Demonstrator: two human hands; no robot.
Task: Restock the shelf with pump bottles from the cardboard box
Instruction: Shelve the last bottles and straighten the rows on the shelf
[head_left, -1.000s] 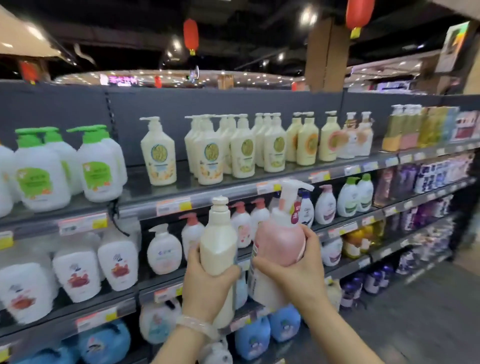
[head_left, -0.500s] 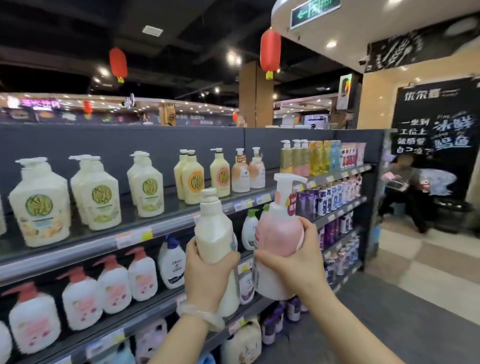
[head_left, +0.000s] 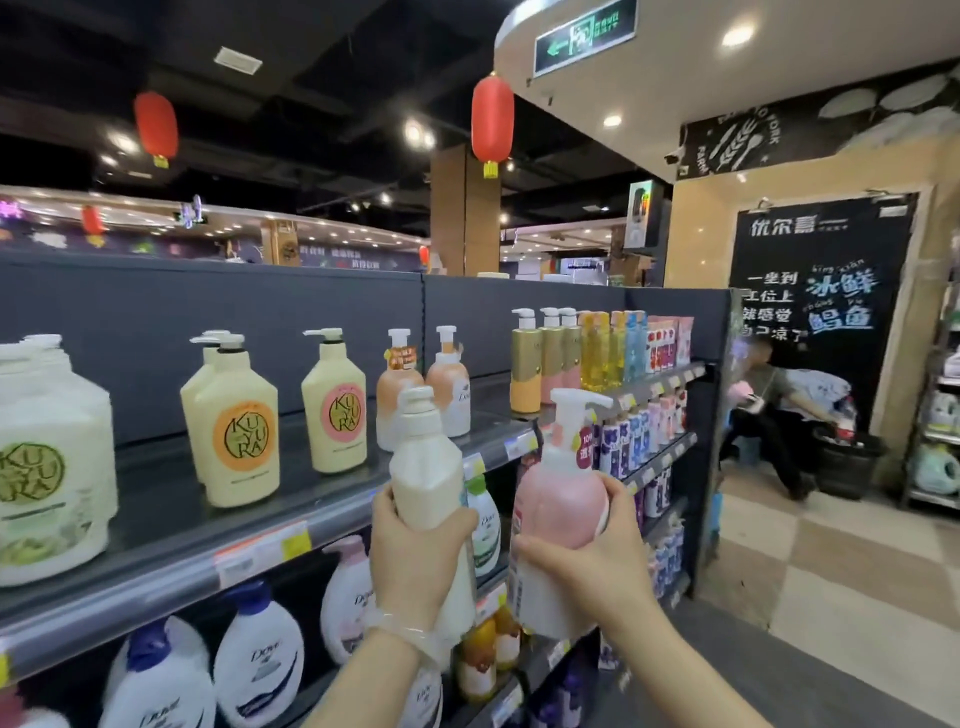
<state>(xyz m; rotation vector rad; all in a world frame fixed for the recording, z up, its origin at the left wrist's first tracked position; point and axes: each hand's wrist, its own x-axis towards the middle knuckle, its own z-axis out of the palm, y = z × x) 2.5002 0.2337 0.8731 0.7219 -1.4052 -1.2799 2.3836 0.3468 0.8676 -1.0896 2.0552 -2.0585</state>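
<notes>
My left hand (head_left: 415, 561) grips a tall cream pump bottle (head_left: 426, 467) upright by its middle. My right hand (head_left: 597, 566) is wrapped around a pink-and-white pump bottle (head_left: 561, 493) with a white pump head, held beside the first one. Both bottles hang in front of the top shelf (head_left: 311, 499) edge. On that shelf, just behind them, stand two peach-and-white pump bottles (head_left: 400, 395) of the same kind as the one in my right hand. No cardboard box is in view.
Cream Kuyura bottles (head_left: 234, 431) stand along the top shelf to the left, gold and coloured bottles (head_left: 545, 358) to the right. Dove bottles (head_left: 260, 654) fill the lower shelf. A person (head_left: 779, 405) crouches by a black bucket (head_left: 852, 457) past the shelf's end.
The view has swung right along the aisle, bringing the shelf's end and the blackboard wall closer. Both hands keep their bottles, held at about the same height.
</notes>
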